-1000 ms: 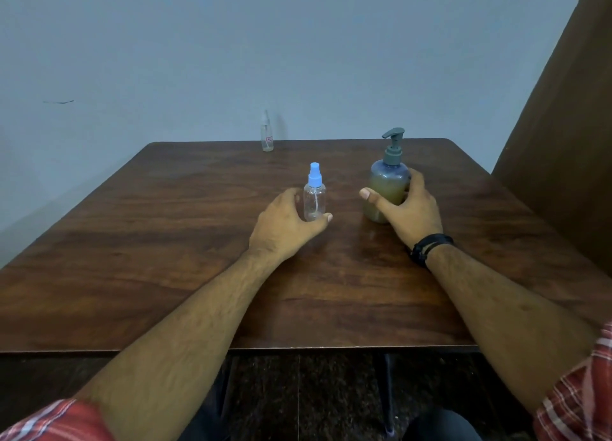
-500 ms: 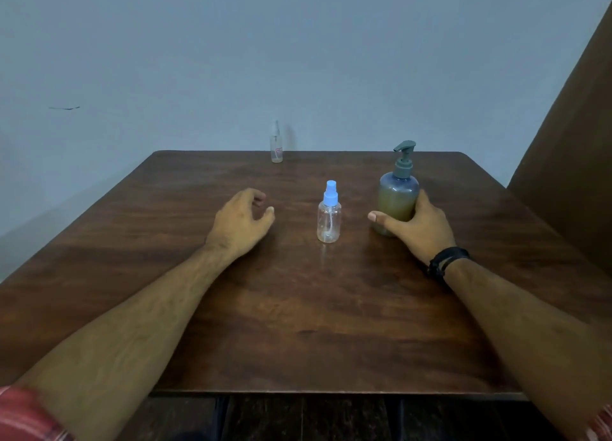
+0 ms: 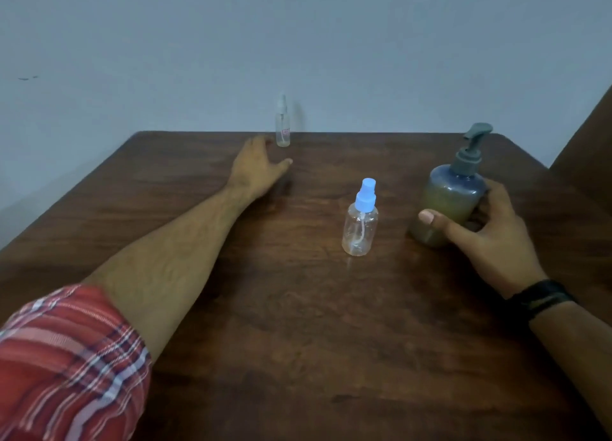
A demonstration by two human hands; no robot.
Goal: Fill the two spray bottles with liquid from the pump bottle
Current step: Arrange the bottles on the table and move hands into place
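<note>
Amber liquid in pump bottle (image 3: 450,205), right hand (image 3: 490,235) gripping | left hand (image 3: 256,169) spread wide

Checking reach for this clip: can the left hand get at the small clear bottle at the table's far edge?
Probably yes: the left hand is open just short of the small clear bottle, with nothing between them.

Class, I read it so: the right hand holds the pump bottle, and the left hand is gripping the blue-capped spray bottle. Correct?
Not quite. In the head view the left hand is open, reaching toward the small clear spray bottle at the table's far edge. The blue-capped spray bottle stands untouched. The right hand does hold the pump bottle.
</note>
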